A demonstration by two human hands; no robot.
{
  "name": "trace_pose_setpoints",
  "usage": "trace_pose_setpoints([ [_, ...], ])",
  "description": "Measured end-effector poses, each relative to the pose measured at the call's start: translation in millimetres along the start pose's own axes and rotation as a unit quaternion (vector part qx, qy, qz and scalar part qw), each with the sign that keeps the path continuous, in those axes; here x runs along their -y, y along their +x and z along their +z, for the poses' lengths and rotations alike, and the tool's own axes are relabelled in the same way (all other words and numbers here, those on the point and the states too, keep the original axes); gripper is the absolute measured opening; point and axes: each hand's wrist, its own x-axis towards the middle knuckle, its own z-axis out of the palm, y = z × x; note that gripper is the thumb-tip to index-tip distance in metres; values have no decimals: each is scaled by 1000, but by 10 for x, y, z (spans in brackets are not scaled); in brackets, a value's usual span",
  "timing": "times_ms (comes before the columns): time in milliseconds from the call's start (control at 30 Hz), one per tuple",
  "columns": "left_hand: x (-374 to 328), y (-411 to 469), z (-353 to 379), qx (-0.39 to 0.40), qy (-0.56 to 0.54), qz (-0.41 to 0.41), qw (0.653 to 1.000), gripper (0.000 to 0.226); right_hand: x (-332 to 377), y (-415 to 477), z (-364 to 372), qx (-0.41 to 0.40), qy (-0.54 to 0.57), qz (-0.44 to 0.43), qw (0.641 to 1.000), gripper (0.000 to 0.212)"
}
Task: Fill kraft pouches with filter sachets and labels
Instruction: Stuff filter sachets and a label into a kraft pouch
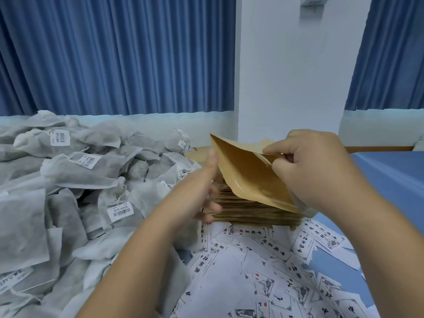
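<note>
Pouch (247, 177) in right hand (314, 166), one stack (254, 212)

pouch (247, 177) tan kraft | sachets (75, 175) pale grey | labels (270, 253) white, black print | curtain (114, 53) blue, pleated

We see an evenly lit, fairly bright scene with a cool bluish cast and only soft shadows, our left hand (206, 189) smeared by motion blur, a faint sheen on the kraft pouch (247, 177), and wide-angle bending toward the frame edges.
</note>
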Motion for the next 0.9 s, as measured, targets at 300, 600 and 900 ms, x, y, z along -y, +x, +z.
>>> trace_pose_setpoints([
  [300,718,173,-21,-117,591,-69,795,85,8,-9,71,17,1,-5,1000,34],
  [600,798,244,59,-193,584,-76,785,48,19,-15,58,20,0,-3,1000,31],
  [900,374,100,-464,-106,287,3,952,17,20,-11,53,24,3,3,1000,33],
])
